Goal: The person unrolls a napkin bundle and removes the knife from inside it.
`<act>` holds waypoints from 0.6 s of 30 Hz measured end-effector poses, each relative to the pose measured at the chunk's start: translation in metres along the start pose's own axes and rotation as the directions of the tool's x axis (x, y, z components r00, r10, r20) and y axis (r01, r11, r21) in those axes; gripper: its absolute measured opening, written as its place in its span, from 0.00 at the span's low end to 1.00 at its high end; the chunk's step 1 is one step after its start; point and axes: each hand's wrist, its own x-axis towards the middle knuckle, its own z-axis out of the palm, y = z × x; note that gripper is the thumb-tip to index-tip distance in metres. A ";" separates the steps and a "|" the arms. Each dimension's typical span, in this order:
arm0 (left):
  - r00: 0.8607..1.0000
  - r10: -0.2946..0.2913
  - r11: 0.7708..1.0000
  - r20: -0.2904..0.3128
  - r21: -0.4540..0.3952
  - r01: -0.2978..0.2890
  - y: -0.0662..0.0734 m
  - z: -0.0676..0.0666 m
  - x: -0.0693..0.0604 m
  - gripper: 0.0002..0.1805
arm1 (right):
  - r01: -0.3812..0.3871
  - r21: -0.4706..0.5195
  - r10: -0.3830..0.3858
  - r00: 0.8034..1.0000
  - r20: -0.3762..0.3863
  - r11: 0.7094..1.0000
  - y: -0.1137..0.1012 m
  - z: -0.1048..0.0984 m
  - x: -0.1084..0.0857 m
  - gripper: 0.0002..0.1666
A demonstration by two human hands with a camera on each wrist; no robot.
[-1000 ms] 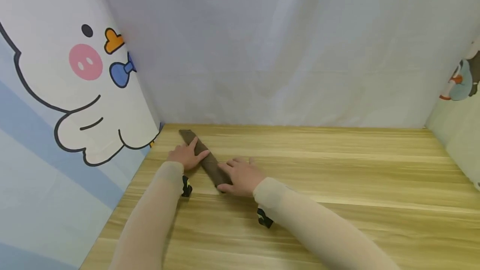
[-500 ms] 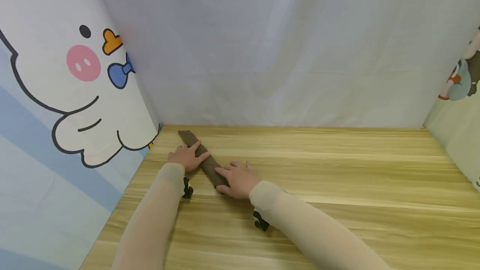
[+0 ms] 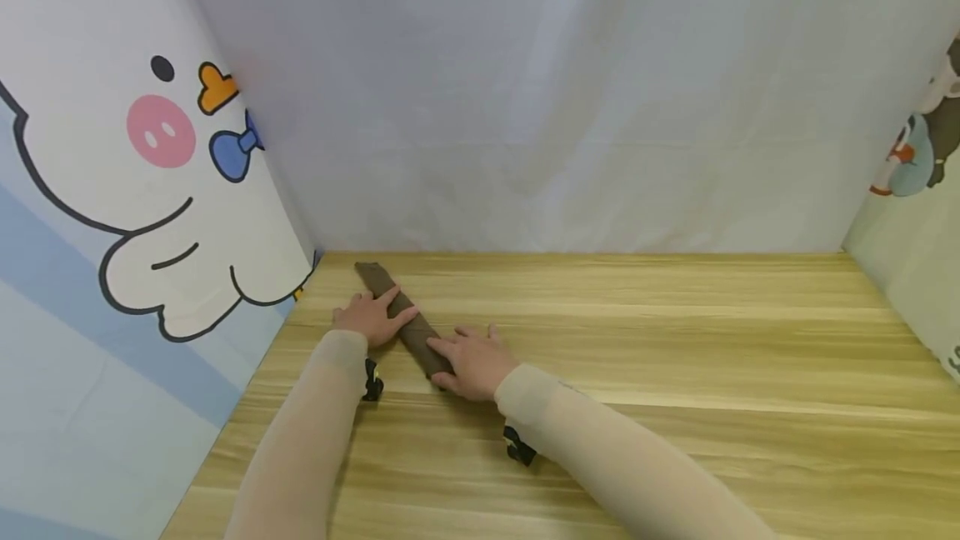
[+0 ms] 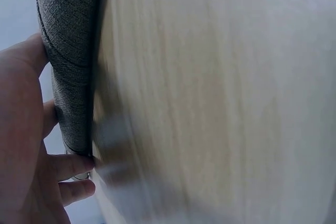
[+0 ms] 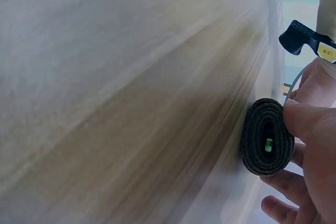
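Observation:
A rolled-up piece of brown-grey cloth (image 3: pixel 418 340) lies slantwise on the wooden table, toward the left. My left hand (image 3: pixel 366 319) rests on its upper half, with the thumb and forefinger extended over it. Over the lower end, my right hand (image 3: pixel 478 363) spreads its thumb and fingers and touches the roll. From the left wrist, the cloth (image 4: pixel 71 30) shows a ribbed texture and overlapping edges. In the right wrist view, the roll's end (image 5: pixel 252 140) shows several flattened layers, with a small green thing (image 5: pixel 269 145) inside.
Wooden tabletop (image 3: pixel 675 332) extends right and toward the front. A pale curtain (image 3: pixel 562 107) hangs along the back edge. On the left stands a cloth wall (image 3: pixel 97 165) with a cartoon print. Black camera mounts (image 3: pixel 519 445) sit under the wrists.
The right hand has shifted slightly left and toward the front along with the roll's lower end. The left hand stays nearly in place. The head view has shifted a little.

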 end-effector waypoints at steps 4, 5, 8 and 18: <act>1.000 0.002 1.000 0.005 0.016 -0.002 0.001 -0.002 -0.002 0.46 | -0.001 -0.011 0.001 1.000 -0.001 1.000 0.000 0.002 0.000 0.36; 1.000 0.001 1.000 0.007 0.019 -0.001 0.001 -0.002 -0.003 0.46 | -0.001 -0.008 0.001 1.000 -0.001 1.000 0.000 0.002 0.001 0.36; 1.000 -0.002 1.000 0.012 0.024 0.002 0.000 -0.003 -0.004 0.45 | 0.001 0.006 -0.001 1.000 -0.001 1.000 -0.001 0.002 0.001 0.36; 1.000 0.016 0.999 -0.001 0.045 -0.016 0.002 -0.002 -0.005 0.45 | 0.007 0.028 -0.006 1.000 -0.014 1.000 -0.001 0.002 -0.002 0.36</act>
